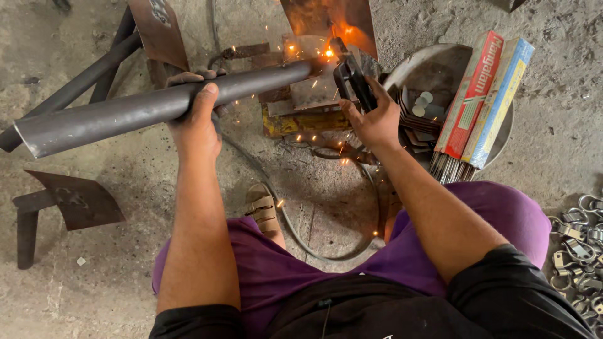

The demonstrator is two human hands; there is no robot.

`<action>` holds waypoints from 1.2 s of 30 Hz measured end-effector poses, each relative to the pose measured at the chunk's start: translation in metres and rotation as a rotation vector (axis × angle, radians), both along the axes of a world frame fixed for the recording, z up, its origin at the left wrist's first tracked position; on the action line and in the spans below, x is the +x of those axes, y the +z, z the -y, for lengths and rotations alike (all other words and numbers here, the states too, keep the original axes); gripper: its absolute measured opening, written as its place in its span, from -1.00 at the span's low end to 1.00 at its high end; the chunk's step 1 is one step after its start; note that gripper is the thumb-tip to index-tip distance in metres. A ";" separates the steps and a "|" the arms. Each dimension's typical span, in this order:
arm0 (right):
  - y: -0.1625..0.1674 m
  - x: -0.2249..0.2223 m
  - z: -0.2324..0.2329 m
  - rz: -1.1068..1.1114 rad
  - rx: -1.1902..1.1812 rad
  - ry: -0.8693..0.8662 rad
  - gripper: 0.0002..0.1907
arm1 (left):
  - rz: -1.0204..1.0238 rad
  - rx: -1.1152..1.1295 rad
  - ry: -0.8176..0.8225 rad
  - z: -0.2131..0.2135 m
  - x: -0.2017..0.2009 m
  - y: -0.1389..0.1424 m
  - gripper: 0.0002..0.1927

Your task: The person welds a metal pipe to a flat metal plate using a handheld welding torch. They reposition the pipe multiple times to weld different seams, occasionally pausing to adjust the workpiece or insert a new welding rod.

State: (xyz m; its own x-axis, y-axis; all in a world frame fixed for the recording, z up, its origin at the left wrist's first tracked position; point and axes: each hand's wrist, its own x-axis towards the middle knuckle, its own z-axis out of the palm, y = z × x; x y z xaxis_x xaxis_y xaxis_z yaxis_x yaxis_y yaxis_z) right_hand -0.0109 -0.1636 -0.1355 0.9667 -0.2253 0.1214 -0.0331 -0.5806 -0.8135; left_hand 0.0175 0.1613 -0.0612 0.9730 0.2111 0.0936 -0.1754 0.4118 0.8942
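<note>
My left hand (196, 116) grips a long grey steel pipe (119, 116) near its middle and holds it level. The pipe's far end meets a rusty metal plate (326, 19), where a bright orange glow and sparks (328, 53) fly. My right hand (375, 119) is closed on a black electrode holder (352, 78), whose tip points at the glowing joint. A dark cable (326, 251) loops from there across the concrete floor between my knees.
A round metal pan (433, 66) at the right holds two boxes of welding rods (480, 100) and small metal pieces. A finished blade-on-pipe piece (63, 204) lies at the left, more pipes (81, 81) behind. Several metal clips (581, 242) lie at the right edge.
</note>
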 end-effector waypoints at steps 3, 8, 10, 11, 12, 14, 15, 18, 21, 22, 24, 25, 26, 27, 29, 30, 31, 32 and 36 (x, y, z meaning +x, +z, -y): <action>-0.003 0.001 0.001 -0.008 -0.075 0.016 -0.14 | -0.025 0.004 0.004 0.000 -0.001 0.002 -0.70; -0.002 0.002 -0.002 -0.071 -0.059 -0.002 -0.14 | -0.024 0.003 -0.008 0.001 -0.002 0.005 -0.71; 0.001 0.001 -0.004 -0.062 -0.073 0.002 -0.17 | -0.003 0.012 -0.021 0.001 -0.001 0.004 -0.71; 0.004 0.001 -0.004 -0.098 -0.049 0.000 -0.16 | 0.004 0.003 -0.018 0.001 0.000 0.004 -0.71; 0.006 0.001 -0.005 -0.134 -0.025 -0.002 -0.15 | 0.011 -0.006 -0.015 0.001 0.000 0.004 -0.72; 0.009 0.001 -0.005 -0.145 -0.016 -0.005 -0.17 | 0.021 -0.008 -0.015 0.001 0.001 0.003 -0.72; 0.010 0.000 -0.005 -0.119 -0.031 -0.006 -0.20 | 0.026 -0.001 -0.018 0.001 0.001 0.003 -0.73; 0.006 0.000 -0.004 -0.064 -0.048 -0.006 -0.24 | -0.038 0.027 0.000 0.000 0.001 0.002 -0.73; -0.004 0.003 -0.001 -0.040 -0.067 0.000 -0.24 | -0.048 0.055 0.011 -0.001 0.002 0.001 -0.71; -0.008 0.003 0.000 -0.036 -0.076 0.002 -0.23 | -0.037 0.065 0.010 -0.001 0.001 0.001 -0.70; -0.016 0.003 0.001 0.042 -0.109 0.018 -0.25 | -0.030 0.058 0.004 -0.003 0.001 0.002 -0.70; -0.018 0.002 -0.001 0.081 -0.125 0.027 -0.26 | -0.027 0.055 0.001 -0.004 0.000 0.002 -0.71; -0.019 0.001 -0.002 0.070 -0.095 0.009 -0.29 | -0.037 0.054 0.009 -0.004 -0.001 0.003 -0.71; -0.018 0.000 -0.004 0.058 -0.064 -0.009 -0.31 | -0.048 0.053 0.016 -0.005 -0.001 0.004 -0.70; -0.010 -0.001 -0.004 0.089 0.082 -0.005 -0.33 | -0.068 0.057 0.027 -0.002 0.000 0.005 -0.70; -0.003 -0.003 -0.003 0.130 0.194 0.021 -0.32 | -0.079 0.058 0.035 -0.001 0.000 0.006 -0.70; 0.006 -0.004 -0.001 0.171 0.306 0.047 -0.31 | -0.090 0.059 0.042 0.001 0.001 0.006 -0.69; 0.015 -0.004 0.001 0.116 0.431 0.031 -0.32 | -0.079 0.045 0.037 0.002 0.001 0.007 -0.68; 0.057 -0.008 0.013 0.015 0.888 0.038 -0.40 | 0.060 0.075 0.017 0.011 0.004 0.009 -0.68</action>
